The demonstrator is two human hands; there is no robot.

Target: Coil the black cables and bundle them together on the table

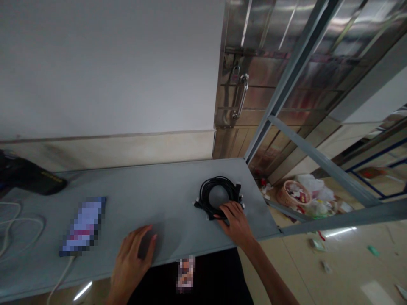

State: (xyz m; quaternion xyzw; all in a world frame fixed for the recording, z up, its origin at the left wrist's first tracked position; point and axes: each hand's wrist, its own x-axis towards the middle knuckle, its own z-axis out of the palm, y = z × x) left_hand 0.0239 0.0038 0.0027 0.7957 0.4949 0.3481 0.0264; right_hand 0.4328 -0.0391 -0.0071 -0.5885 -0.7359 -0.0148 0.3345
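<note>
A coil of black cables (206, 199) lies on the grey tabletop (152, 186) near its right end. Several connector ends stick out around the ring. My right hand (234, 221) has its fingers and thumb closed on the near right edge of the coil, which still rests on the surface. Close to the table's front edge, my left hand (135, 254) holds nothing. Its fingers are curved, and the thumb stands apart from them. The nearest thing on its left is a phone (84, 226) with a pixelated screen and a white cable running from its lower end.
A dark, blurred object (32, 176) sits at the table's back left, above a loose white cable (23, 219). A grey metal frame (276, 101) rises at the right end, before a metal door (254, 89). Beyond stand a basket (284, 195) and plastic bags (313, 188).
</note>
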